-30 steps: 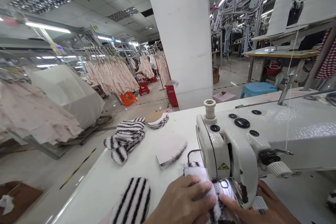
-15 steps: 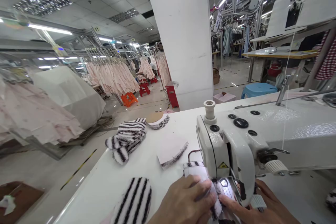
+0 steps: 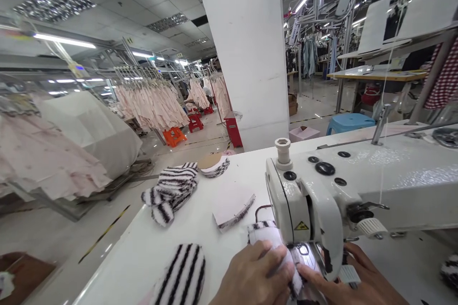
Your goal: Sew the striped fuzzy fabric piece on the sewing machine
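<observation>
Under the sewing machine head [image 3: 307, 209], on the white bench [image 3: 171, 238], sits the striped fleece piece [image 3: 268, 238], pinned flat by both hands. Left hand [image 3: 254, 274] lies spread on top, fingers [image 3: 277, 264] apart and pressing down; right hand [image 3: 352, 281] reaches in from the far side, fingers extended onto the fabric beside the presser foot, which the machine mostly hides. Good form here, I'd say: keep the layers flat, feed evenly, fingertips clear of the needle. Another striped piece [image 3: 181, 276] waits nearby, with cut stacks [image 3: 232, 207] beyond.
</observation>
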`<state>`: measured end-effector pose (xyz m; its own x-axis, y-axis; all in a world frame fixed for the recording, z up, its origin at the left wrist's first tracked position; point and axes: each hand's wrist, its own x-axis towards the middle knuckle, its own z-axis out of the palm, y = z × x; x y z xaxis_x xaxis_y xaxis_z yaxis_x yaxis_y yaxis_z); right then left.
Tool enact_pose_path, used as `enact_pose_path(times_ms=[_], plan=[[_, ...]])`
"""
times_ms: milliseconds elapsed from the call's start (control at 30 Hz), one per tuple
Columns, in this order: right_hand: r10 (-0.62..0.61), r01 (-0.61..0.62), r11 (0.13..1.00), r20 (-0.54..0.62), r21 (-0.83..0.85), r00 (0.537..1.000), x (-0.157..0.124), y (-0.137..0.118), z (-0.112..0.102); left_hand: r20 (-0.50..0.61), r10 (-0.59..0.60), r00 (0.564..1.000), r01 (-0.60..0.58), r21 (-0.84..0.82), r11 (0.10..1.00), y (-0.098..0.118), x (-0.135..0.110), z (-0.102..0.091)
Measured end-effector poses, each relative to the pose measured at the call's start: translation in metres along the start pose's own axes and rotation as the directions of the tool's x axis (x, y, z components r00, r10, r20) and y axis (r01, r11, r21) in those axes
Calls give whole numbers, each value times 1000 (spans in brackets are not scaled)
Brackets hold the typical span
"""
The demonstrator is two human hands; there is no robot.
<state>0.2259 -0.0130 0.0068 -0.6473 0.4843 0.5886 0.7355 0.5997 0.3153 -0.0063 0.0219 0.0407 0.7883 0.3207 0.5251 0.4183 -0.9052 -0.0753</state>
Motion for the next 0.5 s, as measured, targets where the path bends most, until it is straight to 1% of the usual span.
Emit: enact_pose_path(times_ms=[100, 167, 267, 333, 400, 433, 500], plan=[[105, -104, 994, -70, 12, 992, 3, -5, 2, -36, -23, 999, 24, 31, 999, 3, 2, 2], [142, -141, 990, -94, 24, 985, 4, -8, 3, -64, -30, 997, 34, 52, 998, 5, 2, 4], [82, -80, 996, -53, 45, 995, 0, -9, 6, -79, -53, 996, 56, 41, 998, 5, 1, 3], [103, -101, 995, -85, 23, 991, -4, -9, 10, -46, -54, 997, 54, -8, 999, 3, 1, 0], [145, -148, 989, -167, -5, 975, -7, -10, 15, 0, -24, 1000, 24, -68, 997, 0, 0, -4], [150, -154, 988, -186, -8, 971, -8, -11, 18, 12, -4, 1000, 5, -87, 996, -1, 0, -5], [135, -138, 990, -174, -5, 975, -8, -13, 20, 9, 18, 1000, -18, -80, 997, -3, 0, -6]])
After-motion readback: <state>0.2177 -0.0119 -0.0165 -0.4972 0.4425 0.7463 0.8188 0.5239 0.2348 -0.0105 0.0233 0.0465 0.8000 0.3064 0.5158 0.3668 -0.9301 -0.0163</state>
